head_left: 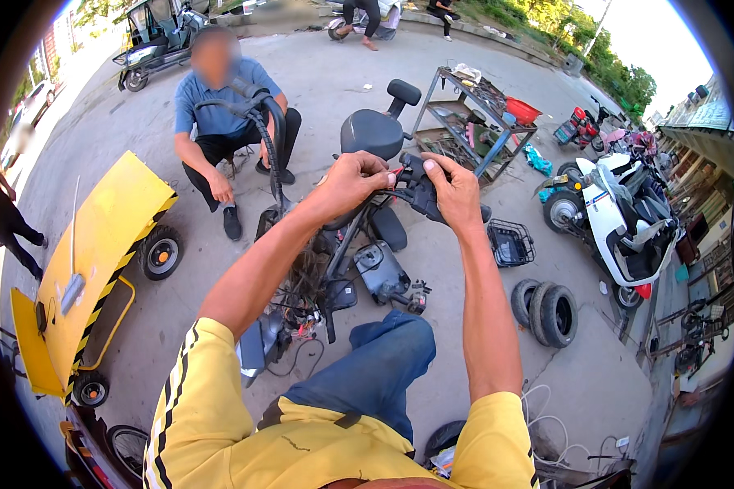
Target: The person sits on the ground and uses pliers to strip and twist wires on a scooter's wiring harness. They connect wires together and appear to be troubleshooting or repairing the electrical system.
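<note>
Both arms reach forward, bringing my hands together over a partly stripped electric scooter. Between them is a black handlebar switch housing with a lever. My right hand is closed around its right side, thumb near the top. My left hand is pinched at the housing's left edge, where a bit of red shows; what its fingertips hold is too small to tell. Below, loose wires hang from the scooter's open front. Its black seat lies beyond my hands.
A person in a blue shirt squats ahead left. Left stands a yellow cart. A metal tool rack is at far right, with a black wire basket, tyres and a white scooter nearer. A grey motor-like part lies below my hands.
</note>
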Motion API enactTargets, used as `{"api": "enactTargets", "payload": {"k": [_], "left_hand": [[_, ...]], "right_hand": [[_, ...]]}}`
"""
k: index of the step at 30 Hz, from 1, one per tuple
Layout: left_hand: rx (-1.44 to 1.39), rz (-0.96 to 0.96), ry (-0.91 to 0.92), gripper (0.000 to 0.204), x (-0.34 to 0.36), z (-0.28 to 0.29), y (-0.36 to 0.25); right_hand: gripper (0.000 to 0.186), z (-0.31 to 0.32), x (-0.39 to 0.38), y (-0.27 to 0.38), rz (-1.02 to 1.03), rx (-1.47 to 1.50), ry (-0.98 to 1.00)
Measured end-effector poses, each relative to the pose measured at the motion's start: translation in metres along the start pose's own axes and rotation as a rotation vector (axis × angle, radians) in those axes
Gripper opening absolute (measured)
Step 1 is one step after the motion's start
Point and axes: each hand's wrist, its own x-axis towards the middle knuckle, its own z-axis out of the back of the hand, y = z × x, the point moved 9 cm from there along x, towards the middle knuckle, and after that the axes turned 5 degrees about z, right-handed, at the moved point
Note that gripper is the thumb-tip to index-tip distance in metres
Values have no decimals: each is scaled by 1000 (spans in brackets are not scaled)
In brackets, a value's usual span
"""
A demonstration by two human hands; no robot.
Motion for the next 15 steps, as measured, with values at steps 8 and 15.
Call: {"api": "enactTargets", "payload": {"k": [8,15], "left_hand": [[-107,-100,-281,25,-64,93,8],[-16,257,-458,22,-146,183,110]], "right_hand": [[32,16,-9,-1,-21,167,-147],[38,25,-34,9,10,86,-191]]}}
